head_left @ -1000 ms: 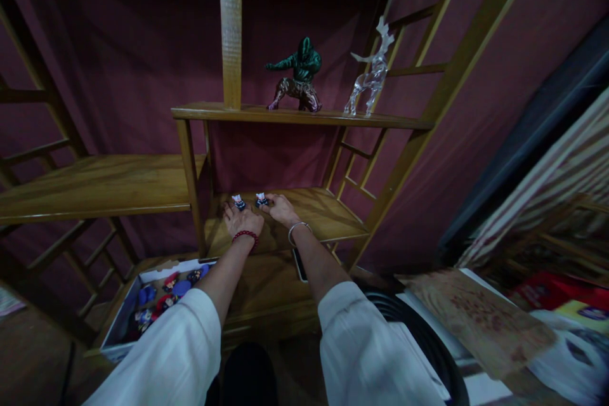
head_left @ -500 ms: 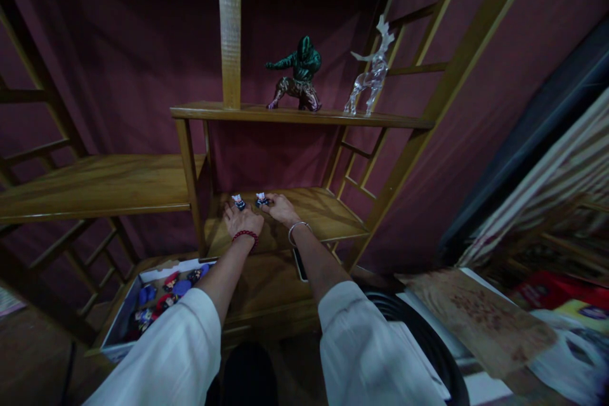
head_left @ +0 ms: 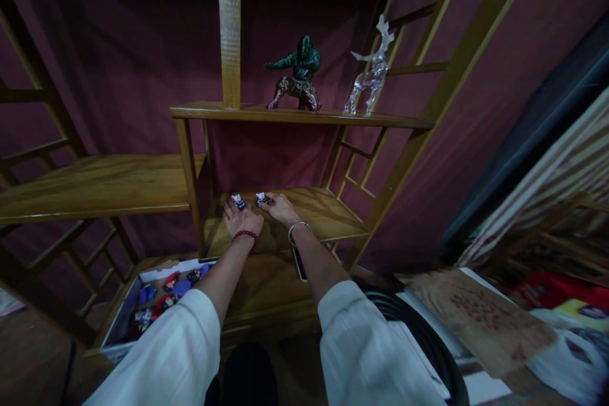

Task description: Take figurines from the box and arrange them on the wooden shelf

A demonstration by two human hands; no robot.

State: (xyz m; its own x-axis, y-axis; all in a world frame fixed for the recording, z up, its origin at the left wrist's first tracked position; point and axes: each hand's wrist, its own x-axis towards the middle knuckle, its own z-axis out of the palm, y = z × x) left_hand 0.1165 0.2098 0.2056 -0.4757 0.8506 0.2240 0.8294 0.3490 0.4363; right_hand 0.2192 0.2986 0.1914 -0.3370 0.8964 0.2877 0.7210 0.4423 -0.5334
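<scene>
Two small figurines with white heads and dark bodies stand side by side on the lower wooden shelf (head_left: 314, 212). At the left figurine (head_left: 238, 202) is my left hand (head_left: 242, 222), lying low with its fingers spread and its thumb out to the right. Its fingertips are beside that figurine; whether they touch it is hard to see. My right hand (head_left: 281, 208) reaches in from the right, thumb and fingers closed on the side of the right figurine (head_left: 261, 199). A red bracelet is on my left wrist, a silver bangle on my right.
Above, a shelf board (head_left: 266, 114) holds a green crouching figure (head_left: 302, 73) and a clear deer figure (head_left: 371, 82). A box (head_left: 111, 330) of colourful figures stands lower left. A phone (head_left: 299, 264) lies below my right forearm. Cardboard (head_left: 476, 317) and bags are right.
</scene>
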